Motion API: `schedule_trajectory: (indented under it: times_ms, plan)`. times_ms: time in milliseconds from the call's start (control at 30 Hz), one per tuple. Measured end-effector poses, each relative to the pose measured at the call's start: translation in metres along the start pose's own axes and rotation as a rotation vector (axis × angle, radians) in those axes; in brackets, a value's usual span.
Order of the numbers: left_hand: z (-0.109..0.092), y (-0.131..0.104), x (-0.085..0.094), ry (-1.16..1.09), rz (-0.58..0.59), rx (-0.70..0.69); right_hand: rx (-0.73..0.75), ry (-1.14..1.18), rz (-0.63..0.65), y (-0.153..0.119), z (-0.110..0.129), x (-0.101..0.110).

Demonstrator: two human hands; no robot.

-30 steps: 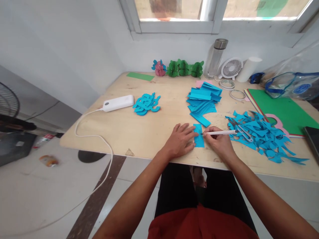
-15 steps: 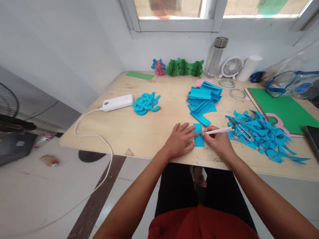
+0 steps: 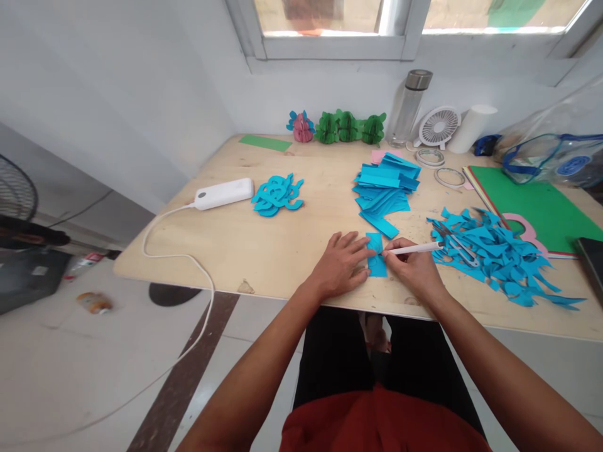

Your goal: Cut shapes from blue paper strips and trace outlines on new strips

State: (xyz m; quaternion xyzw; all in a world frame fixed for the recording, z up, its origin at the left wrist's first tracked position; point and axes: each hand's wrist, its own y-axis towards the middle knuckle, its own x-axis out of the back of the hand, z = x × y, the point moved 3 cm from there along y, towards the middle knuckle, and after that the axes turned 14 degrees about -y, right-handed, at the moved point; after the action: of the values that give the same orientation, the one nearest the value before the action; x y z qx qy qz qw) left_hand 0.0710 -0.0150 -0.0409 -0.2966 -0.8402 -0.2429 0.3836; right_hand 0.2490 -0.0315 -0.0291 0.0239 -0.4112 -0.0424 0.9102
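Paper (image 3: 377,266), one, blue: flat on worktop (image 3: 282,254) near front edge, between my hands. Likely light, thin, easily creased, apt to slide; best held flat at margins. My left hand (image 3: 340,263): fingers spread, tips on paper's left side, clasping nothing. Pen (image 3: 417,248), one, white: probably light, stiff; my right hand (image 3: 411,267) pinched round it near tip, tip at paper. Beyond: slips (image 3: 387,185), heaped. Right: scraps (image 3: 511,260), scissors (image 3: 464,251) on top. Left: cutouts (image 3: 277,196), piled.

Left hand (image 3: 340,266) flat on blue paper (image 3: 379,268), white pen (image 3: 424,247) in right hand (image 3: 416,270).
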Motion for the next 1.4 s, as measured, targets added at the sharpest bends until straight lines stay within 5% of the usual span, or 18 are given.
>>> schedule_trajectory:
  times_ms: [1400]
  plan:
    - [-0.0074, 0.0042, 0.0021, 0.067, 0.035, 0.004, -0.030, -0.041, -0.060, -0.0073, -0.0014, 0.0028]
